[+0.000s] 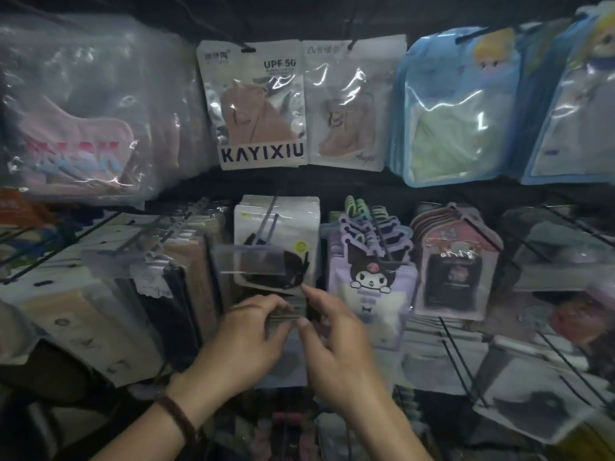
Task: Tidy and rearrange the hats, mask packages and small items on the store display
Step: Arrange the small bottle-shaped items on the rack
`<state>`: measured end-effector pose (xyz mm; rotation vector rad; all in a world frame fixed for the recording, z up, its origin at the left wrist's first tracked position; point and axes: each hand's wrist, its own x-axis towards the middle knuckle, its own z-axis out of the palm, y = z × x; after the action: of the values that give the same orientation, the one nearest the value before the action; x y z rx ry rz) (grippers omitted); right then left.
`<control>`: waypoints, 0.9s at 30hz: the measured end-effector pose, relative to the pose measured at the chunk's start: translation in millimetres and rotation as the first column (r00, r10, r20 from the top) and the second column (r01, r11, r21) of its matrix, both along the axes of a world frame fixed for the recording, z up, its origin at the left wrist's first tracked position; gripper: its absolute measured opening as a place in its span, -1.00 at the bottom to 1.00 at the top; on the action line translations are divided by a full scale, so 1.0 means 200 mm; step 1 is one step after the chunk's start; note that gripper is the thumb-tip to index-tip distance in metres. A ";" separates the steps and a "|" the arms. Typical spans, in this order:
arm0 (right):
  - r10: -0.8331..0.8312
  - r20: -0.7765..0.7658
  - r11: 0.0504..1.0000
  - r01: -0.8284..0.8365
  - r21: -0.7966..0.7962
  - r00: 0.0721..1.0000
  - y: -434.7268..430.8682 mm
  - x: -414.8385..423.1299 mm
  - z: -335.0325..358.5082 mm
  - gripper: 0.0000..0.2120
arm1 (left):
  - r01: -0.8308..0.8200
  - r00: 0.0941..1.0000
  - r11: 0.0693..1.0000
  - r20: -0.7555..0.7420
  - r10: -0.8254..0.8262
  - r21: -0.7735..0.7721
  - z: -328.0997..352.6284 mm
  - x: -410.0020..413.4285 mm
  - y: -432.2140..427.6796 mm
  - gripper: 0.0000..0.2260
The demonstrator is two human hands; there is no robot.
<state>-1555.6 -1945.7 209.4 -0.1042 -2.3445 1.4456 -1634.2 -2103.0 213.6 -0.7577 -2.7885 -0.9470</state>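
Nearest are the two hands. The left hand (pixel 253 337) curls its fingers round the left side of a thin stack of mask packages (pixel 289 313), and the right hand (pixel 332 341) pinches its right side. The stack is at the middle of the display rack (pixel 332 185), just under the black-mask pack (pixel 276 247) and beside the purple cartoon packs (pixel 369 277). I would first square the edges, then guide the holes slowly onto the hook.

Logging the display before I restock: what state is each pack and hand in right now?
KAYIXIU pack, hanging from its hook
Kuromi packs, hanging stacked on one hook
Black-mask pack, hanging above the hands
Small stack, held by both hands
Left hand, curled round the stack
Right hand, pinching the stack
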 end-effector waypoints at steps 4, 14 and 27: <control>-0.153 0.006 0.982 0.151 0.113 0.988 0.24 0.31 0.01 -0.56 | 0.188 0.982 0.979 0.031 -0.186 -0.079 0.11 0.19 0.16 -0.85; -0.696 0.049 0.714 0.683 0.157 0.716 0.78 1.17 0.03 -0.71 | 0.526 0.835 0.839 0.106 -0.540 0.137 0.13 0.68 0.79 -0.95; -0.680 0.021 0.733 0.679 0.030 0.733 1.55 1.35 0.00 -0.67 | 0.428 0.886 0.885 0.112 -0.451 0.183 0.08 0.92 1.57 -0.76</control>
<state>-1286.2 -1635.9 208.6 -0.8926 -1.9956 1.0346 -1450.3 -1789.6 230.4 -1.3879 -2.6684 -1.3225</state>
